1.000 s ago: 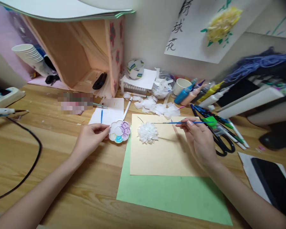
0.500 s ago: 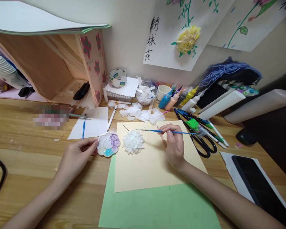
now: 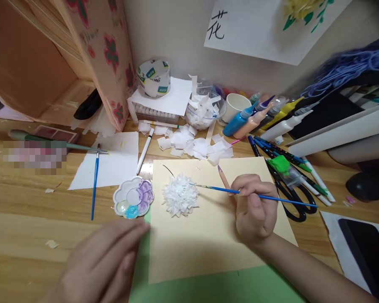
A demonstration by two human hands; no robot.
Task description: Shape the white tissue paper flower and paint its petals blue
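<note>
My right hand (image 3: 255,206) grips a thin blue paintbrush (image 3: 219,189), its tip at the upper right of a white paper flower (image 3: 180,195). A coloured pencil (image 3: 223,176) shows behind that hand's fingers; whether they hold it I cannot tell. The flower, made of frilled petals, sits on a cream sheet (image 3: 189,248) lying over a green sheet (image 3: 259,286). My left hand (image 3: 104,256), slightly blurred, has its fingers stretched out by the sheets' left edge and holds nothing. Just beyond it lies a flower-shaped palette (image 3: 123,191) with purple and turquoise paint.
Another paintbrush (image 3: 95,185) and a white marker (image 3: 145,151) lie to the left, near a white paper scrap (image 3: 113,168). Loose paper pieces (image 3: 189,143), a tape roll (image 3: 153,78), and paint bottles (image 3: 236,122) stand behind. Black scissors (image 3: 298,212) and a phone (image 3: 366,252) are at right.
My left hand has let go of the palette and drawn back toward me. The brush tip has come down to the flower's right side. The view has moved closer and lower.
</note>
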